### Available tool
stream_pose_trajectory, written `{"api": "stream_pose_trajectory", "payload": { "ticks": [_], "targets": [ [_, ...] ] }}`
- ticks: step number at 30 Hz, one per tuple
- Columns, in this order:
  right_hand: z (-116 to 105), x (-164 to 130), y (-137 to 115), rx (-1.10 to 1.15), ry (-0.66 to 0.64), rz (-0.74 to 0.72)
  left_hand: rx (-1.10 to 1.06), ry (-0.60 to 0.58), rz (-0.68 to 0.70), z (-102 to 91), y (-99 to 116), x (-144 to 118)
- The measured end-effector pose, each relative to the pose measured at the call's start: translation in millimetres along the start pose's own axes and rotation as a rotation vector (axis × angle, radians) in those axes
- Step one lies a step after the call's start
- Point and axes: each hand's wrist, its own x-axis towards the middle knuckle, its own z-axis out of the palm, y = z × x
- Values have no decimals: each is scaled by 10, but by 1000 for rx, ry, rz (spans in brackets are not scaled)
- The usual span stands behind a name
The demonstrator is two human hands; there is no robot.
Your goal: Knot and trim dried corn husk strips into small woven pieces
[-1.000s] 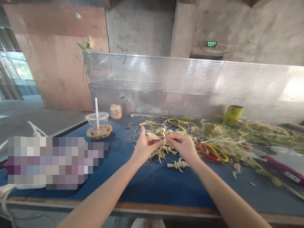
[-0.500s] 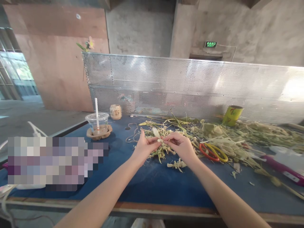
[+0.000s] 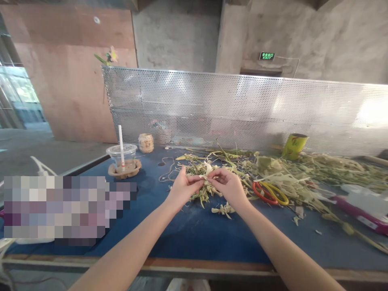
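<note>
My left hand (image 3: 181,190) and my right hand (image 3: 230,186) meet over the middle of a blue table (image 3: 188,234). Between their fingertips they pinch a pale strip of dried leaf (image 3: 207,171), whose free end curls upward. Just beyond and below the hands lies a small clump of dried plant stems (image 3: 203,194). A short knotted scrap of leaf (image 3: 223,209) rests on the table under my right wrist.
Red-and-yellow scissors (image 3: 269,192) lie right of my right hand. A long heap of dried stalks (image 3: 306,173) covers the table's right side. A plastic cup with a straw (image 3: 122,158), a small woven jar (image 3: 146,142), a yellow tape roll (image 3: 293,146) and a perforated metal screen (image 3: 242,109) stand behind.
Both hands have stayed together on the leaf strip. Its free end has turned from pointing left to curling up above my fingers. The view has shifted slightly left.
</note>
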Motion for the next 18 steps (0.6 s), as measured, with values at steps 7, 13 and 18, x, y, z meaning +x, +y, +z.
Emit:
{"api": "stream_pose_trajectory", "payload": {
  "ticks": [7,13,18],
  "targets": [
    [34,-10,21,103,34,-94,90,-12,37,59,88,-70],
    [48,-16,-18,264,12,-110,103,-11,104,48,72,-59],
    [16,-8,-39,193,-84,-94,120,5,129,57,95,-81]
  ]
}}
